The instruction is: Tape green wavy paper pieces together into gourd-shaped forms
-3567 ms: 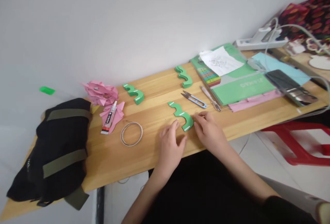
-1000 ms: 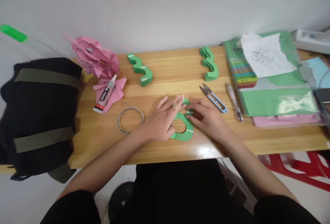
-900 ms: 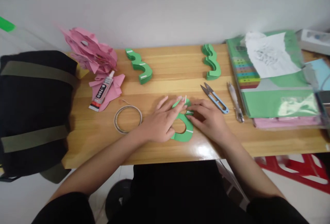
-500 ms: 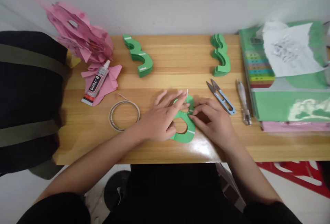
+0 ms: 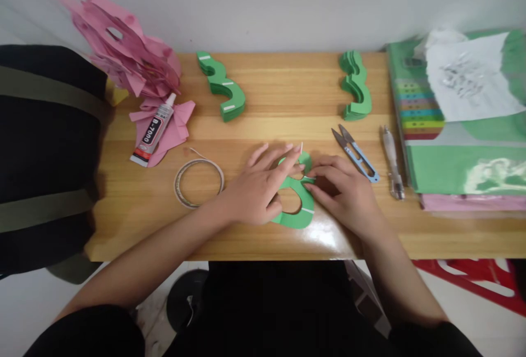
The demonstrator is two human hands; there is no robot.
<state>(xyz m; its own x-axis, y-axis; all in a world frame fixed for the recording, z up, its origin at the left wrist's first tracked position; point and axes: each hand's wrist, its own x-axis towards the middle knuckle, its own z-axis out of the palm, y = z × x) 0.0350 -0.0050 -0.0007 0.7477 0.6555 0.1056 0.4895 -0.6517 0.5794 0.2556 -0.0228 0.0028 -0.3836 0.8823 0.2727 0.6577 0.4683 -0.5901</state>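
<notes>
A green paper cutout shaped like a figure 8 lies on the table in front of me, with narrow white strips across it. My left hand rests on its left side, fingers spread and stretched out. A short white strip sticks up at the tip of my left index finger. At the cutout's right edge, by its waist, my right hand is closed, thumb and forefinger pinched at a white tape strip. The fingertips partly hide that strip's end. Left of my hands lies a roll of thin tape with a loose end.
Two stacks of green cut pieces, a left stack and a right stack, lie at the back. Blue thread snips and a pen lie right, beside green packets. A glue tube lies on pink paper pieces; a dark bag stands left.
My right fingertips have shifted very slightly at the cutout's edge, and more of the white strip there shows. My left hand keeps its place. The whole view has moved a little.
</notes>
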